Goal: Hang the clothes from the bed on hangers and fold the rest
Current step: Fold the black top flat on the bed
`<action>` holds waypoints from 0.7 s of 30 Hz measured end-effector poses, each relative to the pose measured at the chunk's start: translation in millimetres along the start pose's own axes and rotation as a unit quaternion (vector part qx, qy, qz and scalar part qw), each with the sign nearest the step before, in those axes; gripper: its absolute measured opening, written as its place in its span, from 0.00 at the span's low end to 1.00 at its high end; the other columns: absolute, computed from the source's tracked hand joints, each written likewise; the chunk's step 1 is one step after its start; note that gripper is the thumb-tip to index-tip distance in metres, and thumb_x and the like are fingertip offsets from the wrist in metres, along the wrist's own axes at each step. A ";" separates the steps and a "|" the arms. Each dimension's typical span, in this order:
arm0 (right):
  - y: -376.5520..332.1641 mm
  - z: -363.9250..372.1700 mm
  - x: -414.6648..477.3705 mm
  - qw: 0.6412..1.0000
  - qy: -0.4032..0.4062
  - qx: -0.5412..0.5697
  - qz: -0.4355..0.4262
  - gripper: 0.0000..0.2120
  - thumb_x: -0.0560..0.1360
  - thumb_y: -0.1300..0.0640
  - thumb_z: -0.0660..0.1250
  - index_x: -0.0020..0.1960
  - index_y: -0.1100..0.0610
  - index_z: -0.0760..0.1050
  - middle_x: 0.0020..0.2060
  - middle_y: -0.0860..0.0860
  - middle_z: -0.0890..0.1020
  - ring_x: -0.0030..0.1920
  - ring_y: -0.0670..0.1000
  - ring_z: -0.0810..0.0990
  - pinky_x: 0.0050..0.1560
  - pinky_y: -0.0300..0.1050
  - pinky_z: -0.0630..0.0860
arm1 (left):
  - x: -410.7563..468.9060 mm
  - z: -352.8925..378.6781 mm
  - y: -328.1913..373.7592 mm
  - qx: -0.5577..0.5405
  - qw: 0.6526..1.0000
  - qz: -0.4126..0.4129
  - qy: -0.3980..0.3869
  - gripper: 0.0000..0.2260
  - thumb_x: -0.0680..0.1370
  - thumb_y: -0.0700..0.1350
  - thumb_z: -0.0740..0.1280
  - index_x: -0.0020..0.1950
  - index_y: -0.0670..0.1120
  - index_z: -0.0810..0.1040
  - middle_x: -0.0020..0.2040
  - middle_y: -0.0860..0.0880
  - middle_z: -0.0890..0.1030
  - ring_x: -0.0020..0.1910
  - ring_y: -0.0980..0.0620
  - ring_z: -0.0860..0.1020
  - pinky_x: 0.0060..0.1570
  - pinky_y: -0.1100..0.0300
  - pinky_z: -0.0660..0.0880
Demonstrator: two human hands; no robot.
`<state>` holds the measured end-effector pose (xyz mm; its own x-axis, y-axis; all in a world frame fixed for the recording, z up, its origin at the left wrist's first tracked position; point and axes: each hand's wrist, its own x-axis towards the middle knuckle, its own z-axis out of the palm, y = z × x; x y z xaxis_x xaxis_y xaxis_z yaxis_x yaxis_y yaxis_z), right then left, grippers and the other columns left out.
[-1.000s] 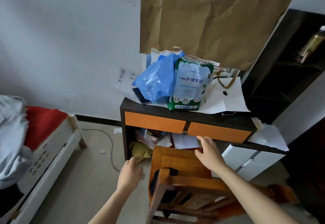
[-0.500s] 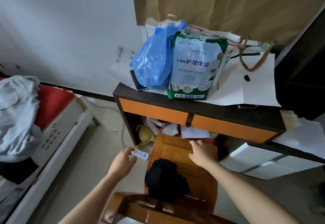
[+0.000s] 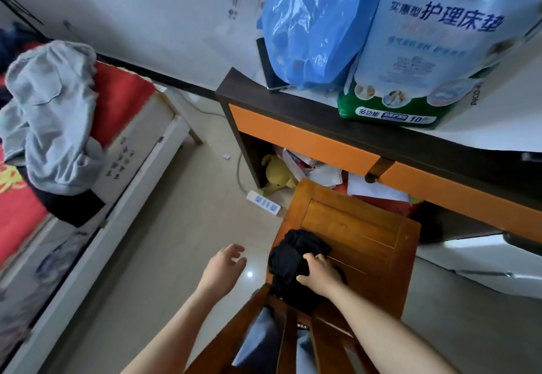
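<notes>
From the head view, the black garment (image 3: pixel 290 256) lies bunched on the near left corner of the wooden chair (image 3: pixel 366 227). It sits hard against the top of the backrest, well away from the bed (image 3: pixel 140 165). The right hand (image 3: pixel 319 275) is already on it: the fingers (image 3: pixel 311 257) curl over the bundle's right side and the thumb tucks in below, so it looks gripped rather than merely touched. The left hand (image 3: pixel 224 268) hangs over the floor just beside the chair's left edge. Its fingers are spread and relaxed, holding nothing, and the cloth lies to their right with a small gap between. The right hand is plainly the nearer; the left would have to cross rightward to join it. The bundle is crumpled, with no clear collar or hem to say which way it points. Its longer run goes from the seat's middle back toward the person, and the near end spills over the seat's rear edge between the rails. A straight lift up and toward the body seems the natural pull, though a fold might snag on the backrest. Well apart to the left, a grey garment (image 3: pixel 50 127) is heaped on the bed, draped over its side rail. The bench (image 3: pixel 293 136) with orange drawer fronts stands beyond the chair.
</notes>
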<state>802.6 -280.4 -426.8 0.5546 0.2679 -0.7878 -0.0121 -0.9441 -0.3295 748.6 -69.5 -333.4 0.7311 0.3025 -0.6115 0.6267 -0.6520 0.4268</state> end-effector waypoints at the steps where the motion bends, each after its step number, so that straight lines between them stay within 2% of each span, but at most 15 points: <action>1: -5.3 3.7 6.7 1.000 -0.001 0.013 0.010 0.29 0.77 0.48 0.63 0.73 0.55 0.57 0.71 0.57 0.62 0.70 0.57 0.64 0.62 0.51 0.68 | 1.7 1.4 -3.2 -0.007 1.000 -0.007 0.001 0.13 0.79 0.44 0.61 0.64 0.46 0.73 0.59 0.46 0.77 0.55 0.49 0.77 0.53 0.61 0.71; 5: -19.3 14.8 35.4 0.997 0.027 0.054 0.056 0.30 0.77 0.51 0.64 0.74 0.55 0.55 0.69 0.58 0.63 0.67 0.60 0.68 0.60 0.52 0.71 | 12.7 3.1 -16.5 -0.025 0.999 -0.022 0.009 0.13 0.79 0.44 0.61 0.64 0.45 0.74 0.59 0.46 0.77 0.55 0.48 0.77 0.52 0.61 0.70; 8: -15.5 16.1 48.7 0.997 0.036 0.048 0.055 0.22 0.78 0.57 0.63 0.70 0.57 0.63 0.66 0.57 0.70 0.64 0.58 0.72 0.57 0.49 0.73 | 18.5 1.1 -24.8 -0.041 0.999 -0.032 0.016 0.13 0.80 0.43 0.61 0.64 0.45 0.73 0.60 0.45 0.77 0.56 0.48 0.77 0.54 0.60 0.71; 9: -14.3 15.8 50.9 0.997 0.041 0.050 0.052 0.15 0.77 0.60 0.61 0.64 0.58 0.69 0.61 0.57 0.74 0.60 0.57 0.74 0.53 0.46 0.73 | 18.3 0.1 -27.1 -0.048 0.998 -0.036 0.017 0.13 0.80 0.43 0.61 0.64 0.45 0.73 0.60 0.45 0.77 0.56 0.48 0.77 0.54 0.60 0.71; 10: -14.5 13.6 51.0 0.996 0.045 0.054 0.047 0.07 0.77 0.63 0.60 0.52 0.58 0.74 0.53 0.56 0.78 0.54 0.56 0.77 0.46 0.43 0.74 | 17.1 -1.2 -30.1 -0.057 0.997 -0.042 0.018 0.13 0.80 0.43 0.61 0.64 0.45 0.74 0.59 0.45 0.77 0.56 0.48 0.77 0.54 0.60 0.72; 11: -16.2 9.6 49.9 0.996 0.054 0.060 0.045 0.08 0.75 0.65 0.59 0.40 0.57 0.72 0.42 0.54 0.78 0.47 0.55 0.76 0.37 0.41 0.71 | 15.8 -3.1 -31.8 -0.063 0.997 -0.047 0.018 0.13 0.79 0.43 0.61 0.64 0.45 0.74 0.59 0.45 0.78 0.56 0.48 0.77 0.54 0.61 0.72; 12: -19.3 3.9 48.7 0.995 0.062 0.066 0.040 0.12 0.74 0.65 0.58 0.33 0.55 0.67 0.35 0.51 0.75 0.42 0.54 0.74 0.30 0.40 0.67 | 14.4 -5.2 -32.2 -0.065 0.996 -0.050 0.017 0.13 0.79 0.43 0.61 0.64 0.45 0.74 0.59 0.45 0.78 0.56 0.48 0.77 0.53 0.61 0.71; 13: -24.3 -3.4 45.4 0.995 0.061 0.069 0.037 0.14 0.74 0.65 0.58 0.31 0.56 0.64 0.31 0.50 0.73 0.39 0.54 0.73 0.28 0.40 0.63 | 12.5 -8.0 -31.7 -0.066 0.996 -0.051 0.014 0.13 0.79 0.43 0.61 0.64 0.45 0.74 0.59 0.46 0.78 0.56 0.48 0.77 0.52 0.62 0.71; 15: -41.5 -24.4 29.5 0.995 0.074 0.067 0.019 0.10 0.74 0.65 0.58 0.34 0.59 0.69 0.33 0.53 0.75 0.38 0.55 0.74 0.31 0.41 0.64 | 5.9 -16.8 -30.1 -0.070 0.996 -0.048 0.013 0.13 0.79 0.43 0.61 0.63 0.45 0.74 0.58 0.46 0.78 0.55 0.48 0.77 0.52 0.61 0.72; 17: -54.1 -46.8 13.1 0.992 0.092 0.087 -0.016 0.06 0.74 0.65 0.59 0.41 0.62 0.75 0.40 0.58 0.80 0.43 0.57 0.77 0.38 0.44 0.69 | 1.7 -24.1 -23.6 -0.076 0.996 -0.044 0.012 0.13 0.79 0.44 0.61 0.63 0.46 0.74 0.58 0.46 0.79 0.55 0.49 0.77 0.51 0.61 0.72; 19: -65.1 -74.8 -9.9 0.987 0.112 0.105 -0.058 0.06 0.74 0.64 0.61 0.46 0.61 0.76 0.45 0.57 0.81 0.48 0.57 0.79 0.43 0.45 0.72 | -3.1 -33.5 -14.5 -0.087 0.996 -0.034 0.015 0.13 0.79 0.45 0.62 0.63 0.46 0.74 0.57 0.47 0.78 0.54 0.50 0.76 0.50 0.62 0.72; 21: -76.3 -103.8 -35.6 0.981 0.120 0.112 -0.105 0.05 0.75 0.63 0.62 0.48 0.61 0.76 0.45 0.55 0.81 0.48 0.55 0.78 0.43 0.43 0.71 | -7.0 -41.2 -3.6 -0.103 0.995 -0.016 -0.005 0.14 0.78 0.46 0.63 0.64 0.48 0.73 0.58 0.48 0.78 0.53 0.51 0.76 0.50 0.61 0.73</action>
<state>870.1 -237.9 -319.6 0.7446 0.3727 -0.5538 -0.0449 -0.7998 -0.5986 752.3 -40.6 -303.2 0.7074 0.3138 -0.6333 0.6928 -0.4852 0.5334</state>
